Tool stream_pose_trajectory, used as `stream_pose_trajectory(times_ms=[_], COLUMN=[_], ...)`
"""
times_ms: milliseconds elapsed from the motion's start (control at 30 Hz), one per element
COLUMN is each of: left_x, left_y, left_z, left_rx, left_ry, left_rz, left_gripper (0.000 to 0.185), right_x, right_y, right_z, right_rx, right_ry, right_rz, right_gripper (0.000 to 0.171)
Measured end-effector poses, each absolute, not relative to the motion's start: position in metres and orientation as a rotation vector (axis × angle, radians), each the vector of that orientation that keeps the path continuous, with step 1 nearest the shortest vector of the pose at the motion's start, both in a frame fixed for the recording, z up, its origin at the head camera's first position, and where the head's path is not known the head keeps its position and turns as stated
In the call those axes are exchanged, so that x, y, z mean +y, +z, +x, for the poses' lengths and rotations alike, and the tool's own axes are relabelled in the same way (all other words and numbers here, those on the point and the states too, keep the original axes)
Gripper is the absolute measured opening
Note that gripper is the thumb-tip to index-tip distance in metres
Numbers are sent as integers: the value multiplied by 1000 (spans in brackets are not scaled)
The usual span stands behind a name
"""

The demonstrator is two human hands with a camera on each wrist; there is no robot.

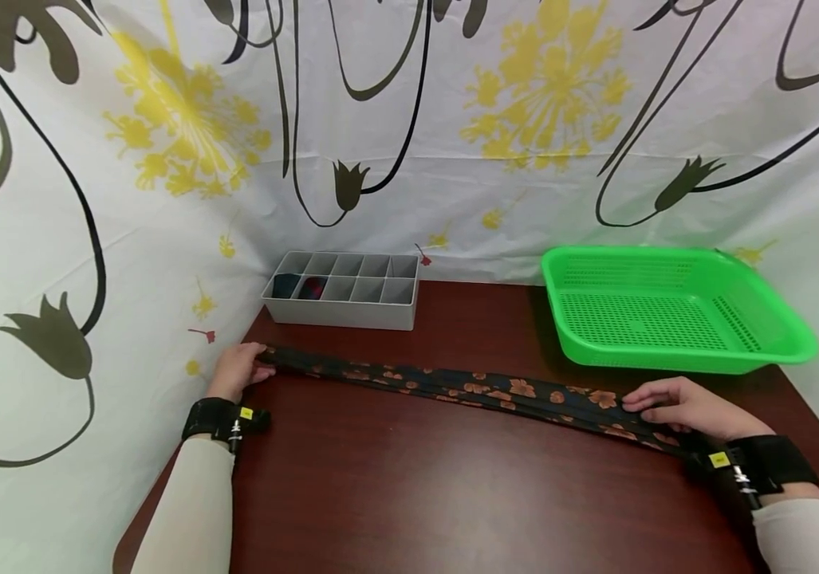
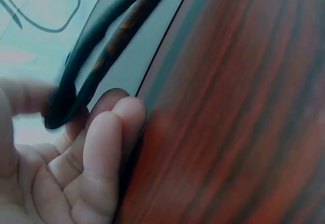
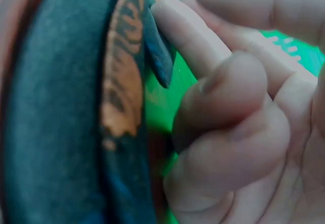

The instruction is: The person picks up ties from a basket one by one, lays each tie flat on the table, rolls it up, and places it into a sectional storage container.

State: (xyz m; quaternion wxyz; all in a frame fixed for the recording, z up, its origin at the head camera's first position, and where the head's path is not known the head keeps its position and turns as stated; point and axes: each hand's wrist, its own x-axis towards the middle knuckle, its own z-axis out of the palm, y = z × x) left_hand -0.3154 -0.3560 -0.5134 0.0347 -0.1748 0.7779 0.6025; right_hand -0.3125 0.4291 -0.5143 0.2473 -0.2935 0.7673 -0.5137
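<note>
Left sleeve [image 1: 190,502]: pale cream, close-fitting fabric, smooth, running from the frame's 7 o'clock edge up to the wrist.
Right sleeve [image 1: 807,534]: the same pale cream fabric, entering at 4 o'clock and ending at the wrist.
Left wrist strap [image 1: 210,418]: broad black band at the cuff, carrying a small black camera block on its 3 o'clock side.
Left strap marking [image 1: 246,413]: small yellow square sticker, with a short silver metal fitting just beside it.
Right wrist strap [image 1: 775,462]: broad black band, bulkier, with a black block on its 9 o'clock side.
Right strap marking [image 1: 719,460]: yellow square sticker; a silver screw-like fitting sits beside it at 4 o'clock.
</note>
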Motion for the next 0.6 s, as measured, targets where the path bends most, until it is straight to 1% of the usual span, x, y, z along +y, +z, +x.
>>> stream_pose_trajectory(times_ms=[167,233,300,467,533,600], left_x=[-355,-356,-358,-361,-360,-359], left_y=[-517,-519,-519,-516,-515,-516], left_z=[-316,-317,-318,-319,-319,-320], left_rx=[2568,2585,2540,2346,2316,2357], left_ry=[1645,1621,1659,1813,1845,1806], left_rz=[-459,-453,-467,-544,-590,-607], left_gripper=[51,47,49,71,77,78], right_x=[433,435,438,442,442,440], right_y=[-516,-516,-516,-514,-514,-515], right_z=[-315,-316,-317,-318,-318,-317], right_rx=[2035,2007,1979,1939,1934,1959], right_ry=[-1376,-1370,-1363,-1349,-1365,-1375], right_rz=[-910,-958,-990,-1028,-1029,-1039], right_gripper=[41,44,45,45,46,46])
